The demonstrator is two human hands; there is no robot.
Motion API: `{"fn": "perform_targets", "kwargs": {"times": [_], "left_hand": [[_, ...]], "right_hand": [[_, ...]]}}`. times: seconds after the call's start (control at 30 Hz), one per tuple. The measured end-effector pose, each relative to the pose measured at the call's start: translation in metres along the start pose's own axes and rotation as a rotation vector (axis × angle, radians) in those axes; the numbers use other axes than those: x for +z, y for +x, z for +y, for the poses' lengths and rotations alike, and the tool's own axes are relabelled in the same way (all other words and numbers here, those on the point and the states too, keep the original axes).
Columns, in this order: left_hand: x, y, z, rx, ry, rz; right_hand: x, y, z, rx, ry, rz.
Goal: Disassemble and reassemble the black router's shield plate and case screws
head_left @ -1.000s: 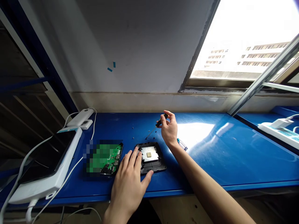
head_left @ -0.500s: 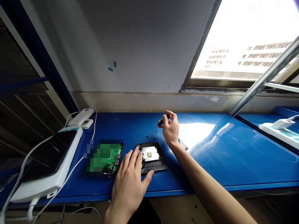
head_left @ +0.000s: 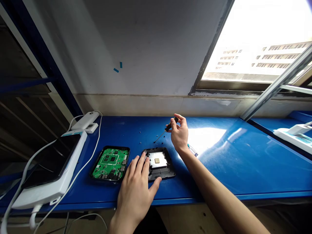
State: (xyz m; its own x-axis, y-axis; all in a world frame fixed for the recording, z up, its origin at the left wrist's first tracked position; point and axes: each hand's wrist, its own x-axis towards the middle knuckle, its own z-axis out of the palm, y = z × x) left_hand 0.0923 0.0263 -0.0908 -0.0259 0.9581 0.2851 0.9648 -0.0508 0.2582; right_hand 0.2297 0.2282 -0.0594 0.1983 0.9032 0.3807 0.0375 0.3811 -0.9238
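Observation:
My right hand (head_left: 179,132) grips a small screwdriver (head_left: 172,124) by its dark handle, its thin shaft slanting down to the left. The screwdriver's tip is among several tiny screws (head_left: 163,136) scattered on the blue table. My left hand (head_left: 136,182) lies with fingers stretched over the left side of a square black cover (head_left: 167,174). A silvery metal plate (head_left: 159,157) with a small beige pad (head_left: 157,160) sits inside that cover. Left of my left hand, a green circuit board (head_left: 109,161) lies in a black case (head_left: 92,172).
A white device with a dark screen (head_left: 55,156), a white adapter (head_left: 86,121) and white cables (head_left: 80,174) occupy the left side. Some clear-and-blue item (head_left: 192,149) lies by my right wrist. At far right is a white power strip (head_left: 290,136), beyond a metal post (head_left: 265,87).
The whole view has shifted slightly. My right hand keeps its grip on the screwdriver, and my left hand stays on the black cover.

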Motion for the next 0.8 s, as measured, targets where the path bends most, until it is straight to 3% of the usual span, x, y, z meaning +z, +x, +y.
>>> {"fn": "perform_targets", "kwargs": {"times": [0.53, 0.8], "left_hand": [[0.0003, 0.0009, 0.0003, 0.005, 0.022, 0.008], [-0.001, 0.0009, 0.0, 0.002, 0.034, -0.009]], "right_hand": [[-0.0002, -0.0013, -0.0045, -0.037, -0.026, -0.007], [-0.0008, -0.0002, -0.0058, 0.028, 0.047, -0.008]]}}
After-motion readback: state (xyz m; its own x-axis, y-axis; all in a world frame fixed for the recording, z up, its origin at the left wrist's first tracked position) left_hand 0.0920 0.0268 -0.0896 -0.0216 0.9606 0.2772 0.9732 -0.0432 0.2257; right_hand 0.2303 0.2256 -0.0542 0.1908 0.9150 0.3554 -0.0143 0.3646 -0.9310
